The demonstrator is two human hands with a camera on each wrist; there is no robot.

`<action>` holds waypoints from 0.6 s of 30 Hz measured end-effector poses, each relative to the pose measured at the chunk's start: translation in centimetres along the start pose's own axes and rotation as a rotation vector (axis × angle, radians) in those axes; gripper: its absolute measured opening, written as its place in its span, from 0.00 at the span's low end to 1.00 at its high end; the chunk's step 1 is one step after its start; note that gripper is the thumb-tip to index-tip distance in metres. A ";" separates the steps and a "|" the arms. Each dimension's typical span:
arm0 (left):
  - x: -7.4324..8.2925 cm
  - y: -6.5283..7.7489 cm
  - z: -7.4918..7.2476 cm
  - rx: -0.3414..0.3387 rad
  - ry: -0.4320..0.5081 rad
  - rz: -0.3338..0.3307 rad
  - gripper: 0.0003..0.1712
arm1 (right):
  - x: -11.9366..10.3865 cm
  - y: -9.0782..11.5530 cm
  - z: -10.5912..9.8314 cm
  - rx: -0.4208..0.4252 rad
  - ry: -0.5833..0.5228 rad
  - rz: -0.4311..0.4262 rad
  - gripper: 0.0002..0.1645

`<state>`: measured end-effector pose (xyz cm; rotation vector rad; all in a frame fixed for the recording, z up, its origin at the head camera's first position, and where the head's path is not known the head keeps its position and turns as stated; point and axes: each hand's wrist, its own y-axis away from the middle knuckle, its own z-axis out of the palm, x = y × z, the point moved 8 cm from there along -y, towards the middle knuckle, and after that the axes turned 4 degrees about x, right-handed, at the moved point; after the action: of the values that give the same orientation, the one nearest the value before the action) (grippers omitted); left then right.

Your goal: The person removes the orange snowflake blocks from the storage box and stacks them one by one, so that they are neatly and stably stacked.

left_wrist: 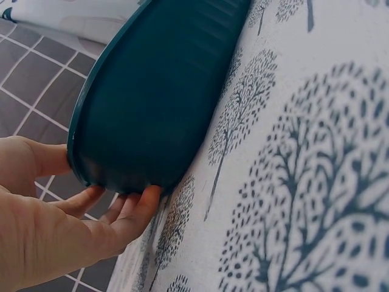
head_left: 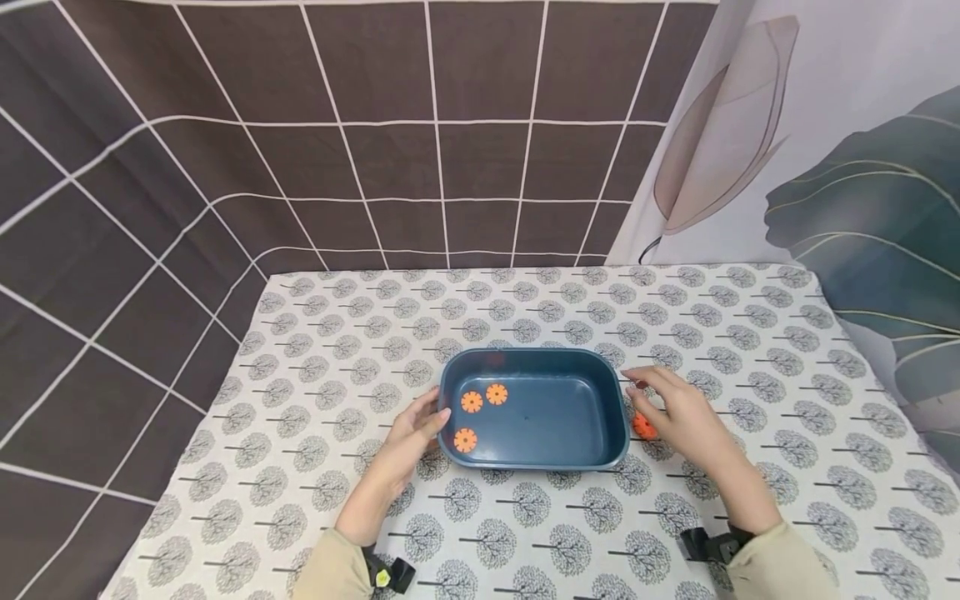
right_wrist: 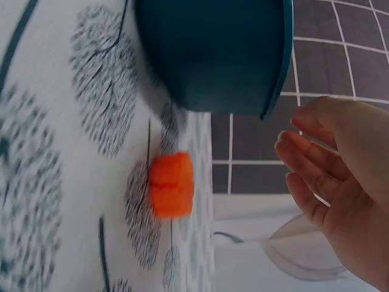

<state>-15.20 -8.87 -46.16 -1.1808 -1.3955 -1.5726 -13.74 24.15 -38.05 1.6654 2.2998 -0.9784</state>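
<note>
A blue oblong plastic tub [head_left: 525, 454] stands on the patterned cloth. My left hand [head_left: 408, 442] grips its left end, the thumb over the rim and the fingers against the outer wall, as the left wrist view also shows. Three orange notched plastic discs [head_left: 497, 394] lie on the tub's floor toward the left. My right hand [head_left: 686, 417] is beside the tub's right end, fingers loosely bent and nothing between them in the right wrist view. Below it on the cloth sits an orange notched piece [right_wrist: 172, 185], blurred there and partly covered by the hand in the head view.
The table is covered by a white cloth [head_left: 300, 467] printed with grey trees. A dark tiled-pattern curtain [head_left: 480, 158] hangs behind and at the left; a pale leaf-patterned curtain [head_left: 840, 75] hangs at the right. A small red patch [head_left: 641, 385] shows by the right fingers.
</note>
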 end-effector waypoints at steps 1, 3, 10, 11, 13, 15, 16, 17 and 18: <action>0.0 0.0 0.0 0.000 0.000 -0.002 0.36 | -0.2 -0.2 0.1 0.001 -0.004 0.000 0.18; -0.1 0.0 0.0 0.002 0.000 -0.006 0.36 | -0.5 -0.6 0.5 0.004 -0.006 0.014 0.19; 0.0 0.0 -0.1 0.011 -0.001 -0.014 0.36 | -1.6 -2.2 1.7 0.050 -0.017 0.037 0.25; 0.0 0.0 -0.1 0.010 -0.002 -0.012 0.36 | -1.8 -2.4 1.9 0.051 -0.017 0.036 0.26; 0.1 0.0 -0.1 0.010 -0.003 -0.012 0.36 | -2.3 -2.9 2.3 0.049 -0.018 0.037 0.26; 0.0 0.0 -0.1 0.011 -0.007 -0.017 0.36 | -2.7 -3.4 2.8 0.038 -0.030 0.037 0.27; 0.0 0.0 -0.1 0.011 -0.008 -0.020 0.36 | -2.9 -3.7 3.1 0.031 -0.036 0.035 0.27; 0.0 -0.1 -0.1 0.012 -0.009 -0.020 0.36 | -3.2 -3.9 3.4 0.025 -0.043 0.033 0.27; 0.0 -0.1 -0.1 0.011 -0.008 -0.020 0.35 | -3.4 -4.2 3.8 0.018 -0.048 0.030 0.27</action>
<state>-15.34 -8.94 -46.18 -1.1711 -1.4241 -1.5735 -17.13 18.50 -37.61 1.6599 2.2353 -1.0249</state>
